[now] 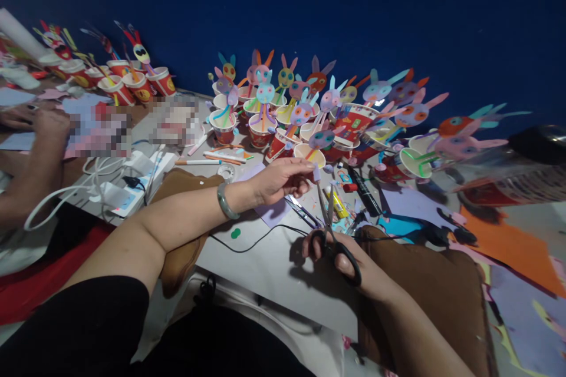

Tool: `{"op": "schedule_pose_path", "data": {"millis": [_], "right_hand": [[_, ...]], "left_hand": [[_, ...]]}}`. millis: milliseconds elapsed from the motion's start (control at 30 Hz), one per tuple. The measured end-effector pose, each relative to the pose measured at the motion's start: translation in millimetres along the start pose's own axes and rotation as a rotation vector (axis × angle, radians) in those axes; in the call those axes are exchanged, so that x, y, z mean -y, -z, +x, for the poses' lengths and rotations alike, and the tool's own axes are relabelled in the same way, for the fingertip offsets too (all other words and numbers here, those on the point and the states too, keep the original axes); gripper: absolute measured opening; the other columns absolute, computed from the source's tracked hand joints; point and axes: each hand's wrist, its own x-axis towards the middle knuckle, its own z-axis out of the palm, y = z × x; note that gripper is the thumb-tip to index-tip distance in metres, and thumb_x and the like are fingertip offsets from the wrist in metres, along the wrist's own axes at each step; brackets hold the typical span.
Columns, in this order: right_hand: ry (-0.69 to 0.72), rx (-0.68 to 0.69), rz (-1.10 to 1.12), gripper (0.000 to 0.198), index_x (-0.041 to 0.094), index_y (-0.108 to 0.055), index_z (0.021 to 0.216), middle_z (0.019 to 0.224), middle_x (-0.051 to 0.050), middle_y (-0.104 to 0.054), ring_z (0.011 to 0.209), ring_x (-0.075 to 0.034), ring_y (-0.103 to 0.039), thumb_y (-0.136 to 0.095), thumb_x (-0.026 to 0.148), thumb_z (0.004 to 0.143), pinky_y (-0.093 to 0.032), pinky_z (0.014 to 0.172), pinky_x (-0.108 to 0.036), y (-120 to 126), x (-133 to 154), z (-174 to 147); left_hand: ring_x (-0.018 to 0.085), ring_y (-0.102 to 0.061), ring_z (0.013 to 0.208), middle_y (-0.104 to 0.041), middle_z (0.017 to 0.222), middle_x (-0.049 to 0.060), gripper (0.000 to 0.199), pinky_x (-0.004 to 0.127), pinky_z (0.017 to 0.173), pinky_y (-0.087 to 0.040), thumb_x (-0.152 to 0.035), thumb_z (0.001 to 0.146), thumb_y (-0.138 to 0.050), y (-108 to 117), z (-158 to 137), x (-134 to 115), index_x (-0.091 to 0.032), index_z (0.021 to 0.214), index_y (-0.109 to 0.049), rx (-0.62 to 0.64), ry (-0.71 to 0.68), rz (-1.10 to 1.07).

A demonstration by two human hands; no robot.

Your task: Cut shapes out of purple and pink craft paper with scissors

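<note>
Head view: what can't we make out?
Purple scrap: head view, too small to read its shape; left grip covers part.
Lavender sheet: head view, partly hidden behind left grip.
Items beside co-worker's hand: head view, pixelated.
Clear container: head view, blurred, cut off by right edge.

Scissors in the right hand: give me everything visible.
The scissors have slim, metallic-looking blades and black, plastic-looking handle loops. They are held open above the table, tips pointing away from the wearer, loops gripped by the right hand. One tip is near the lilac piece in the left hand; contact is unclear.
</note>
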Motion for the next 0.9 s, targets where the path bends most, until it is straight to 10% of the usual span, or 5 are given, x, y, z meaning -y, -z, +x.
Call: {"op": "schedule_pose_path", "data": {"millis": [900], "right_hand": [[0.028, -0.003, 0.072, 0.057, 0.021, -0.052, 0.078, 0.083, -0.008, -0.064, 0.076, -0.021, -0.057, -0.047, 0.078, 0.083, -0.045, 0.072, -0.035, 0.8, 3.3, -0.1]], "left_hand": [[0.003, -0.053, 0.051, -0.065, 0.074, 0.000, 0.041, 0.019, 0.047, -0.039, -0.047, 0.074, -0.077, 2.6, -2.3, 5.5, -0.012, 0.084, -0.060, 0.136, -0.170, 0.229]]}}
